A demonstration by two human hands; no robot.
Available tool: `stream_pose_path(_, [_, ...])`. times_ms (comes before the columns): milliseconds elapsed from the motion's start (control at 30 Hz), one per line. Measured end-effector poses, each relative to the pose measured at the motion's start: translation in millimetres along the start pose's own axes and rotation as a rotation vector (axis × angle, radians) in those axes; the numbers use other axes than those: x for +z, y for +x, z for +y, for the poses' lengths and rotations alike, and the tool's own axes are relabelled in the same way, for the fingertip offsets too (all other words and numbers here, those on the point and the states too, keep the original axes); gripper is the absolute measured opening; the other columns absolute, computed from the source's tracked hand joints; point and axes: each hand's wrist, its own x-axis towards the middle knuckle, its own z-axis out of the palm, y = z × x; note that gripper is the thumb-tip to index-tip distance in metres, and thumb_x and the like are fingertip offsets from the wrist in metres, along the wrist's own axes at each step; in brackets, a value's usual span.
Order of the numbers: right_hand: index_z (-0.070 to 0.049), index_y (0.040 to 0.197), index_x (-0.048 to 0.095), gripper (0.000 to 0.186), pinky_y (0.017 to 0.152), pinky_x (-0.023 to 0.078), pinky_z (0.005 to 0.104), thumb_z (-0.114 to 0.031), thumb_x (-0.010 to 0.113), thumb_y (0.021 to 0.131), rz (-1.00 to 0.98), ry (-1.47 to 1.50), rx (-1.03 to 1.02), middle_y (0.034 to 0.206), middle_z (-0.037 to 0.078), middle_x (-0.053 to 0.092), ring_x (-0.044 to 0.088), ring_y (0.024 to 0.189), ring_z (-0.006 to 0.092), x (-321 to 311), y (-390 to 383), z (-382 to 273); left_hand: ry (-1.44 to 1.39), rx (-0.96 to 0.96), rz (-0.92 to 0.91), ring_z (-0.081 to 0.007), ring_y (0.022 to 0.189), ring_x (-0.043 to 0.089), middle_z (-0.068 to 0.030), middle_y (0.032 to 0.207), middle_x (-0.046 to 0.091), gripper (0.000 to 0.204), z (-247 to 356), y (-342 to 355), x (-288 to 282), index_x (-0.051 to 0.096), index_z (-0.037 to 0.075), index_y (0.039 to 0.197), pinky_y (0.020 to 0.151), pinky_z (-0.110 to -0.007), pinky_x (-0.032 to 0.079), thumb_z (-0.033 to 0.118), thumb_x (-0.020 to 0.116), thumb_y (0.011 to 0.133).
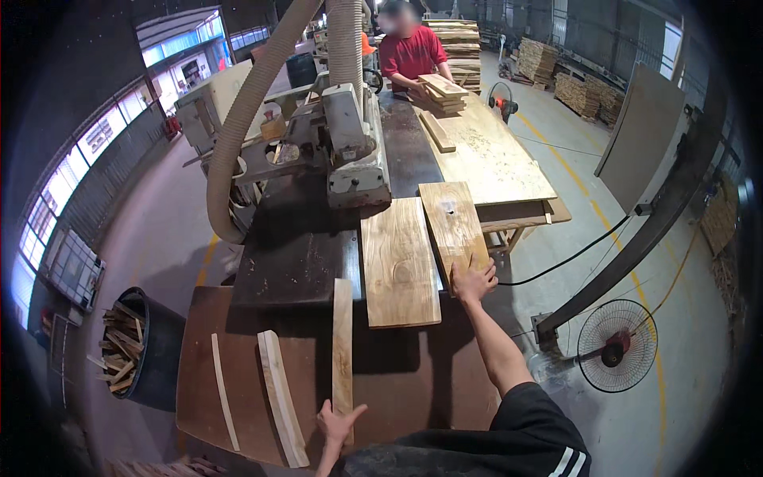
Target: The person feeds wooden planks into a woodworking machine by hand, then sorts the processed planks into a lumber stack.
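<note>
My left hand (338,427) is low in the middle, at the near end of a narrow wooden strip (342,342), with its thumb out to the right. The strip's far end reaches the dark machine table. Further forward, my right hand (474,280) grips the near end of a wooden board (453,222), fingers over its top face. Left of that board and close beside it, a wider board (400,266) lies on the table, its far end by the machine head (355,159). Two more strips, a thick one (280,397) and a thin one (224,389), lie on the brown panel.
Across the table a person in a red shirt (413,52) handles stacked boards (443,89). A loose board (437,131) lies near them. A bin of offcuts (155,346) stands left, a fan (616,346) right beside a slanted post (628,238). Hoses (254,103) hang over the machine.
</note>
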Motion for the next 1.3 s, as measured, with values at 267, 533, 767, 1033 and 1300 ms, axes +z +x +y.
stream_pose_path(267, [-0.018, 0.141, 0.053, 0.073, 0.109, 0.027, 0.0604, -0.065, 0.060, 0.086, -0.059, 0.036, 0.003, 0.153, 0.029, 0.036, 0.035, 0.140, 0.0432, -12.2, -1.9, -1.8, 0.043, 0.053, -0.012, -0.0247, 0.073, 0.067, -0.0120, 0.076, 0.069, 0.049, -39.7, -93.0, -52.4, 0.066, -0.001, 0.087, 0.068, -0.040, 0.053, 0.031, 0.095, 0.064])
stream_pose_path(533, [-0.018, 0.148, 0.047, 0.078, 0.113, 0.023, 0.0611, -0.067, 0.058, 0.089, -0.219, 0.051, 0.013, 0.159, 0.030, 0.025, 0.025, 0.146, 0.0434, -20.3, -0.8, 5.6, -0.045, 0.115, -0.166, -0.0307, 0.092, 0.069, -0.0145, 0.094, 0.074, 0.039, -31.0, -124.8, -61.1, 0.072, 0.001, 0.106, 0.082, -0.040, 0.053, 0.035, 0.077, 0.088])
stream_pose_path(767, [-0.019, 0.156, 0.037, 0.099, 0.115, 0.020, 0.0629, -0.073, 0.067, 0.079, -0.499, 0.147, -0.095, 0.163, 0.030, 0.016, 0.018, 0.150, 0.0472, -29.0, 9.2, 25.0, 0.112, 0.260, -0.476, -0.0263, 0.092, 0.075, -0.0151, 0.094, 0.076, 0.052, -72.8, -94.1, -24.3, 0.075, 0.004, 0.106, 0.083, -0.037, 0.057, 0.039, 0.089, 0.070])
stream_pose_path(1033, [-0.005, 0.144, 0.050, 0.081, 0.115, 0.035, 0.0510, -0.037, 0.083, 0.077, -0.150, 0.569, -0.272, 0.155, 0.035, 0.033, 0.038, 0.139, 0.0501, -22.4, -32.7, 94.1, -0.052, 0.269, -0.580, -0.0315, 0.083, 0.074, -0.0179, 0.085, 0.075, 0.052, -18.7, -75.8, 80.5, 0.076, 0.004, 0.103, 0.081, -0.041, 0.058, 0.039, 0.088, 0.067])
stream_pose_path(1300, [-0.002, 0.140, 0.052, 0.062, 0.115, 0.035, 0.0490, -0.028, 0.074, 0.089, -0.176, 0.618, -0.247, 0.147, 0.026, 0.048, 0.044, 0.136, 0.0437, -97.4, -183.4, 151.7, 0.365, 0.645, -0.429, -0.0485, 0.139, 0.033, -0.0339, 0.148, 0.037, 0.070, 24.6, -95.9, 142.9, 0.068, -0.003, 0.121, 0.111, -0.053, 0.038, 0.048, 0.082, 0.075])
